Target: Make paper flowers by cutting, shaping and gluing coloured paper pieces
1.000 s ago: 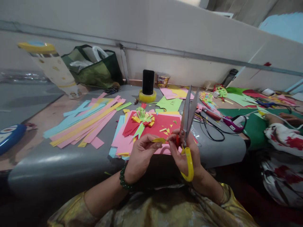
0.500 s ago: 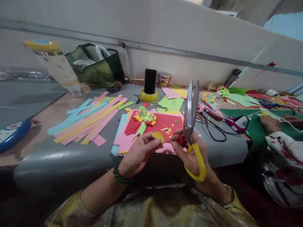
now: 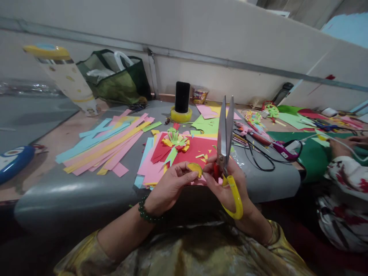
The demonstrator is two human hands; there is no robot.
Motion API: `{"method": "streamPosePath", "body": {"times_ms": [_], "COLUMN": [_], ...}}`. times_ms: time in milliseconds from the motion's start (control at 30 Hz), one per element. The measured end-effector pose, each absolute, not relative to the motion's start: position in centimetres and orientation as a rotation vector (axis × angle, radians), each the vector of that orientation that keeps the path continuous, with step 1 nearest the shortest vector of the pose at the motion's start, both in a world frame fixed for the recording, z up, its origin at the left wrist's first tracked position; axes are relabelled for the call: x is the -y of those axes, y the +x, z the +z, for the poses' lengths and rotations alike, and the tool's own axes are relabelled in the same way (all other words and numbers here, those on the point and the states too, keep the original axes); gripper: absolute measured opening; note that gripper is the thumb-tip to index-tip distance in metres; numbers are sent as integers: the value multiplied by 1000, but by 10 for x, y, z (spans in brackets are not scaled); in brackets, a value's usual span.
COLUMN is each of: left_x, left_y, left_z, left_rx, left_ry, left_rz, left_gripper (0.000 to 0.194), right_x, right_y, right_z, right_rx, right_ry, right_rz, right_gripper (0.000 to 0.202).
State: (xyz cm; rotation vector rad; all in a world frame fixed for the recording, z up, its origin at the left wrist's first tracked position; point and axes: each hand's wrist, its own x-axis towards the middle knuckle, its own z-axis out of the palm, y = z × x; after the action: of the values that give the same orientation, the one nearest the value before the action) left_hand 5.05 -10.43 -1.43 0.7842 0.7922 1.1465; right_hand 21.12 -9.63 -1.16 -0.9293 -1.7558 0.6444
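Observation:
Between the thumb and fingers of my left hand (image 3: 172, 184) is a small rounded yellow paper piece (image 3: 195, 168). My right hand (image 3: 227, 184) is closed around scissors (image 3: 225, 134) with yellow and red handles; their blades point up and stand slightly apart. The right thumb and a fingertip come up to the edge of the yellow piece and seem to touch it. Beyond my hands, a paper flower (image 3: 175, 141) in green and yellow lies on red paper (image 3: 201, 147), with small yellow scraps scattered beside it.
Pink, yellow and blue paper strips (image 3: 106, 143) spread to the left. At the back, a phone (image 3: 182, 97) leans upright in a yellow tape roll (image 3: 181, 115). A purple glue gun (image 3: 283, 150) with its black cord lies right. Another person's hand (image 3: 339, 146) is at the far right.
My right hand, with the scissors, has moved left, bringing its fingertips up to the yellow paper piece. My left hand has shifted slightly right and turned the piece a little.

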Motion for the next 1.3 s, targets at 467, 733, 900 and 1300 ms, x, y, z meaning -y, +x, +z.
{"method": "streamPosePath", "body": {"times_ms": [467,733,900,1300], "left_x": [105,101,98,98], "left_y": [34,30,33,32], "left_z": [2,2,-1,-1], "left_rx": [-806,-828,-815,-805], "left_ry": [865,928,987,996], "left_rz": [1220,1238,1251,1227], "left_gripper": [33,27,22,22], "right_x": [114,118,122,120], "right_y": [246,269,263,270], "right_z": [3,12,9,2], "right_rx": [1919,2375,2428,2351], "right_ry": [-889,-1072,-1121,-1042], "right_rz": [836,864,1042,1219], "right_gripper": [37,83,85,95]}}
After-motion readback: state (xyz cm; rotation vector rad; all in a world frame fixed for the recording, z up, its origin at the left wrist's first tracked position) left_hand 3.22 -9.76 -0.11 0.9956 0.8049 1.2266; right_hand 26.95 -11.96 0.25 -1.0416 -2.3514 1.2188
